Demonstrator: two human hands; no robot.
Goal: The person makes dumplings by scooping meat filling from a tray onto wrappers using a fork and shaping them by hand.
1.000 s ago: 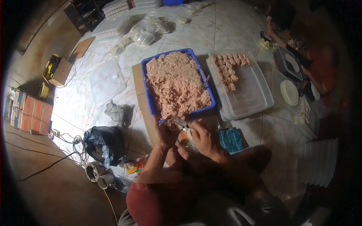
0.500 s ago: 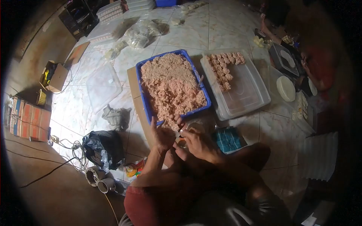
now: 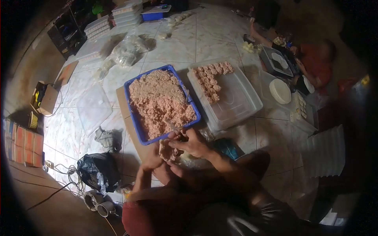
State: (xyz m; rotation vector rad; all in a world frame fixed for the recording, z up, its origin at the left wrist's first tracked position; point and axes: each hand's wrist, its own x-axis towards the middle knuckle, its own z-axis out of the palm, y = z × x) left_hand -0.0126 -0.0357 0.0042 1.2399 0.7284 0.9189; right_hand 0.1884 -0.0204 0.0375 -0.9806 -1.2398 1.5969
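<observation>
A lump of pale pink minced filling (image 3: pixel 167 152), perhaps in a thin wrapper, rests in my left hand (image 3: pixel 152 158), whose fingers curl round it. My right hand (image 3: pixel 195 144) is closed on a thin flat tool (image 3: pixel 173 128), its tip pointing over the near edge of the blue tray. That blue tray (image 3: pixel 198 115) is heaped with minced filling (image 3: pixel 161 102), dug out lower at the near side. To its right, a clear plastic box (image 3: pixel 240 98) bears rows of shaped pieces (image 3: pixel 208 80) along its far and left sides.
A teal cloth (image 3: pixel 227 148) lies right of my hands. Black plastic bag (image 3: pixel 98 171), grey cloth (image 3: pixel 105 138) and cables are at the left. Another person in red (image 3: pixel 317 63) sits at the right beside containers and a round white stack (image 3: pixel 280 91). Stacked trays (image 3: pixel 126 13) stand at the back.
The view has shifted, so the tray and box appear further left and lower. My right hand has risen above my left palm, and the tool now points toward the tray.
</observation>
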